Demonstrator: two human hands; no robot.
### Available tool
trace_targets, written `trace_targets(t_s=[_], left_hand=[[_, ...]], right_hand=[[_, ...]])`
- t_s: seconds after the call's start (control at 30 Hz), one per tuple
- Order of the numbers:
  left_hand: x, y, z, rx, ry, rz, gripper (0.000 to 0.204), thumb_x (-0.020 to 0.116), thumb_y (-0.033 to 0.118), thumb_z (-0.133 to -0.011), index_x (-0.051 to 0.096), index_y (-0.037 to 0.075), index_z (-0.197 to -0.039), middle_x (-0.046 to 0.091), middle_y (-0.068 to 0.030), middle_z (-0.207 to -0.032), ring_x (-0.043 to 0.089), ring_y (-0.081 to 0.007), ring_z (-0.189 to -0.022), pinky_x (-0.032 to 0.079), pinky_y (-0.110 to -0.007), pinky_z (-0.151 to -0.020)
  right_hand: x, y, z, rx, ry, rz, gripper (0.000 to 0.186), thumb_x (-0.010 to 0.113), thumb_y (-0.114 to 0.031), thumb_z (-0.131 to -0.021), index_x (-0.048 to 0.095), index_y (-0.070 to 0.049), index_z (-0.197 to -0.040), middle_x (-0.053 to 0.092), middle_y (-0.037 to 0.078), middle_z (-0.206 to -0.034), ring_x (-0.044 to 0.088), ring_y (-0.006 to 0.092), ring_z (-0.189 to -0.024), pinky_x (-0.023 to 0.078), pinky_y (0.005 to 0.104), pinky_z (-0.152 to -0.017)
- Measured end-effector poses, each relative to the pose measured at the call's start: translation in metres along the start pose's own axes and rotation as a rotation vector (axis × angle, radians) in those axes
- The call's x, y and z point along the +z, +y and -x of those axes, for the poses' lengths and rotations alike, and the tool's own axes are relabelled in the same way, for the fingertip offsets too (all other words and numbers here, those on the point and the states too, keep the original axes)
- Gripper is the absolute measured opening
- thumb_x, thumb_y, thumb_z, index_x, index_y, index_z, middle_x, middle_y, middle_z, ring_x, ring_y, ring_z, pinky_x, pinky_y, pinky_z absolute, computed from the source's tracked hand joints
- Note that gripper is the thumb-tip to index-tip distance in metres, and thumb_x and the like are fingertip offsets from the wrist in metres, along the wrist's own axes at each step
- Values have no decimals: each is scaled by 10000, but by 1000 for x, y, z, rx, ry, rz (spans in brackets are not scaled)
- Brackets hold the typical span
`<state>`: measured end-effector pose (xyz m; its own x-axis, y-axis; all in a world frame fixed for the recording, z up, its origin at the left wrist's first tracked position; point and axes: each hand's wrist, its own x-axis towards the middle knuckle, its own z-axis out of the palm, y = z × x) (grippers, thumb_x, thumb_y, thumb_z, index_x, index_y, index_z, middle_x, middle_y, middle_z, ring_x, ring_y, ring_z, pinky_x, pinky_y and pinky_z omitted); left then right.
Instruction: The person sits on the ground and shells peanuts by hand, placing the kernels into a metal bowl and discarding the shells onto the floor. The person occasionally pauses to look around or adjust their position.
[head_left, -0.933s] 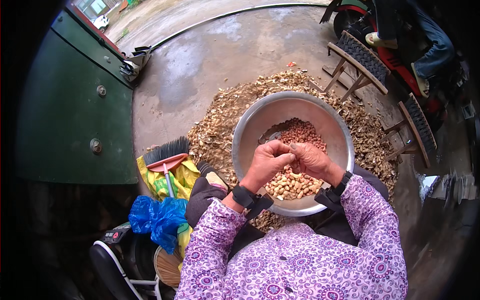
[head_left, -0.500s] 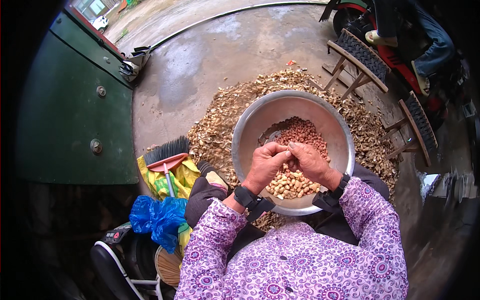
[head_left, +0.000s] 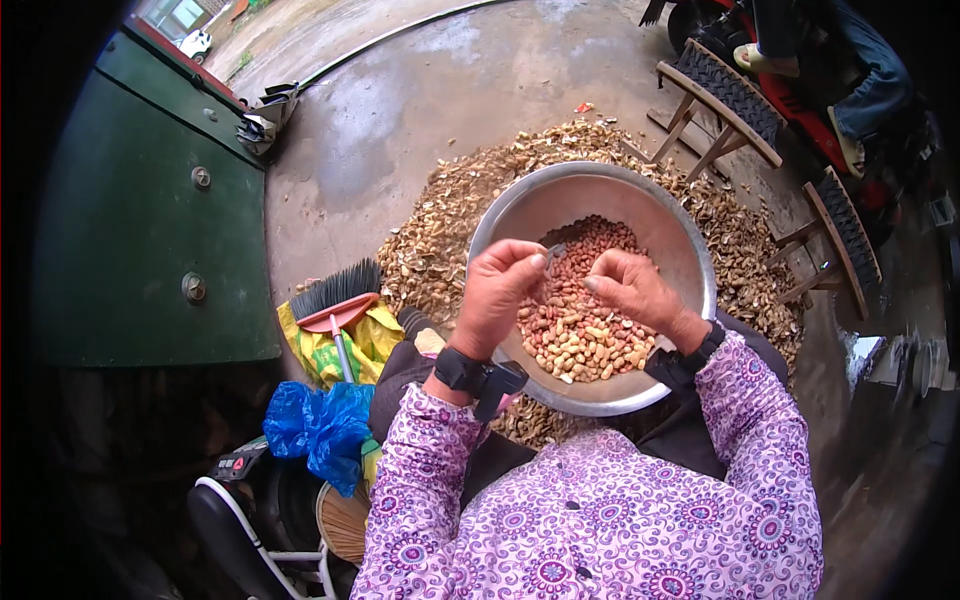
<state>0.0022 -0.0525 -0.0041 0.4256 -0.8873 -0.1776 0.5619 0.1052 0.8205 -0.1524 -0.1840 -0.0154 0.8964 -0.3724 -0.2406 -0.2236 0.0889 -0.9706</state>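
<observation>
A wide metal basin [head_left: 700,262] sits before me, between my legs. Reddish shelled peanut kernels [head_left: 603,238] lie in its far part, and unshelled pale peanuts [head_left: 590,345] are heaped nearer to me. Over the left side of the basin, my left hand [head_left: 497,292] has thumb and forefinger pinched together; what they hold, if anything, is too small to name. A small grey shiny piece [head_left: 555,256] shows by those fingertips; I cannot tell whether they touch it. Above the peanuts on the right, my right hand [head_left: 640,292] is closed, fingers curled in, its contents hidden.
Broken peanut shells [head_left: 440,225] cover the floor around the basin. To the left are a broom [head_left: 335,305], a yellow sack [head_left: 372,350], a blue plastic bag [head_left: 322,430] and a green metal door [head_left: 130,230]. Two woven-top stools [head_left: 725,95] stand right, near another person's legs [head_left: 870,80].
My hands, which met over the basin's middle, have drawn apart: the left toward the left, the right slightly rightward. More of the peanuts shows between them.
</observation>
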Motion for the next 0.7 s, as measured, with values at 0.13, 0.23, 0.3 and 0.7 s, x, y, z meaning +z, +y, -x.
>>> trace_targets(t_s=[0.13, 0.23, 0.3, 0.7], left_hand=[[-5, 1, 1, 48, 32, -117, 99, 599, 76, -780, 574, 17, -855, 564, 1, -677, 501, -52, -557, 414, -176, -497], [3, -6, 5, 37, 21, -384, 76, 589, 35, -763, 591, 18, -837, 582, 9, -693, 517, -39, -596, 425, -170, -537], [2, -15, 6, 81, -30, -517, 71, 589, 38, -761, 595, 12, -826, 586, 10, -697, 513, -31, -604, 419, -167, -539], [11, -27, 8, 36, -142, -657, 158, 616, 57, -744, 583, 9, -892, 589, 9, -762, 501, -16, -657, 416, -166, -556]], right_hand=[[-14, 7, -5, 35, 96, -41, 134, 578, -155, -803, 498, -50, -829, 514, -13, -701, 489, 53, -586, 412, 183, -522], [-9, -1, -3, 133, 33, -264, 137, 572, -155, -807, 497, -48, -848, 530, 5, -719, 524, 73, -602, 443, 195, -544], [0, -8, -4, 178, -16, -367, 140, 568, -158, -810, 496, -48, -858, 538, 16, -732, 541, 84, -613, 458, 203, -557], [0, 20, -3, 271, -120, -296, 201, 564, -232, -809, 508, -42, -847, 528, 7, -690, 497, 61, -561, 413, 191, -496]])
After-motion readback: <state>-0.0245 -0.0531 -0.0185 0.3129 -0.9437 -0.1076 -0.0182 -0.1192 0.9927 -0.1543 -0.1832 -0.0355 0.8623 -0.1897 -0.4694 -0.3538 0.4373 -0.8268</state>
